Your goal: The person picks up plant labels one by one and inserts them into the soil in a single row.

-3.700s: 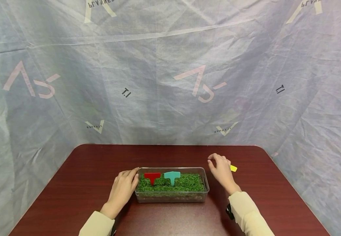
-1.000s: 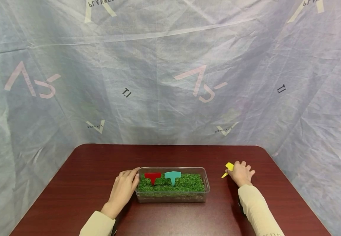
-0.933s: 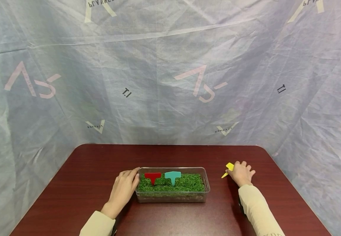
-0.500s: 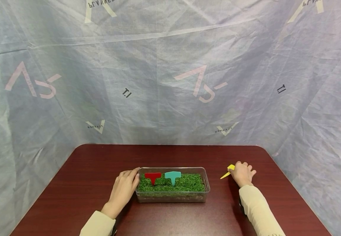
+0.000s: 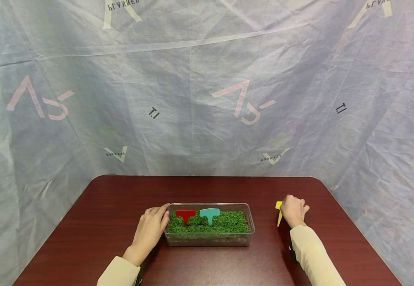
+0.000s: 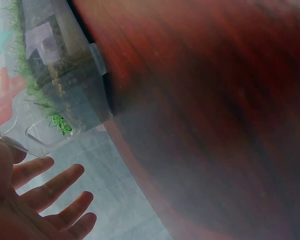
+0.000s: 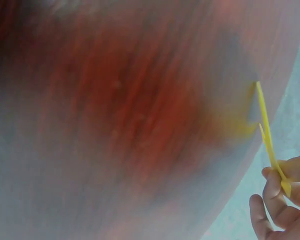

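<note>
My left hand [image 5: 148, 230] rests on the left end of a clear plastic box [image 5: 207, 239] filled with artificial grass [image 5: 230, 222]. In the left wrist view its fingers [image 6: 52, 190] lie spread and fairly straight outside the box wall. Two T-shaped plant labels, one red [image 5: 185, 213] and one turquoise [image 5: 210, 212], stand upright in the grass. Out to the right of the box, my right hand [image 5: 293, 210] pinches a yellow plant label [image 5: 278, 205] by its head, between thumb and fingers. The label's pointed stem aims towards me. The right wrist view has it edge-on [image 7: 265, 117].
The box stands near the middle of a dark red wooden table [image 5: 214, 266]. A grey printed cloth [image 5: 192, 135] hangs behind the table and along both sides. The table's rounded right corner lies just beyond my right hand.
My right hand has moved away from the box to the yellow label and taken hold of it. The label's tip has swung from lower left to nearly straight towards me. My left hand stays put.
</note>
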Demonstrator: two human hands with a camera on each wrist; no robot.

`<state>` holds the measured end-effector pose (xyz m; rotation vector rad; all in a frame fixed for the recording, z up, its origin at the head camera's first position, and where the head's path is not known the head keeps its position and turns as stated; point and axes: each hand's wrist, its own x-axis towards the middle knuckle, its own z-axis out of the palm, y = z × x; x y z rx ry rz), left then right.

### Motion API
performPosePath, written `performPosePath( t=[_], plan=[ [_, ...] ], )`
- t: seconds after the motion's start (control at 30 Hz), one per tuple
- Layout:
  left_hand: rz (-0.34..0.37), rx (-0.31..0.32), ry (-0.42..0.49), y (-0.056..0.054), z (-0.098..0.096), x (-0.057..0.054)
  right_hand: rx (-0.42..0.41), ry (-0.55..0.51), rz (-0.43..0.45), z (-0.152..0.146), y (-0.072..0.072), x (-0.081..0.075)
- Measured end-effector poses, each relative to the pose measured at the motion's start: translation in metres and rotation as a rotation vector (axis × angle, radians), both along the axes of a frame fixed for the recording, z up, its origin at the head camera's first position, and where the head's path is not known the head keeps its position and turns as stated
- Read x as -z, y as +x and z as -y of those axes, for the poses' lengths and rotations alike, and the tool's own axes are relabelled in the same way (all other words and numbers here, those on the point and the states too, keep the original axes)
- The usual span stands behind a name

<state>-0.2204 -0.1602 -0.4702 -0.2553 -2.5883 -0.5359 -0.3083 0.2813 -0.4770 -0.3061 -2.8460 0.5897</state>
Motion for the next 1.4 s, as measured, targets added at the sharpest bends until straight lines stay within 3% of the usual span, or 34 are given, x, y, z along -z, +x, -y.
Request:
performPosePath(
  t=[0.3, 1.07, 1.4],
  plan=[
    [0.014, 0.0, 0.0, 0.0, 0.0, 0.0, -0.035, -0.027, -0.04, 0.004, 0.003, -0.009],
    [0.007, -0.003, 0.003, 0.0, 0.001, 0.0, -0.125, 0.011, -0.341, 0.033, 0.021, -0.041],
    [0.0, 0.001, 0.007, 0.0, 0.0, 0.001, -0.204, -0.001, -0.443, 0.049, 0.031, -0.053]
  ],
)
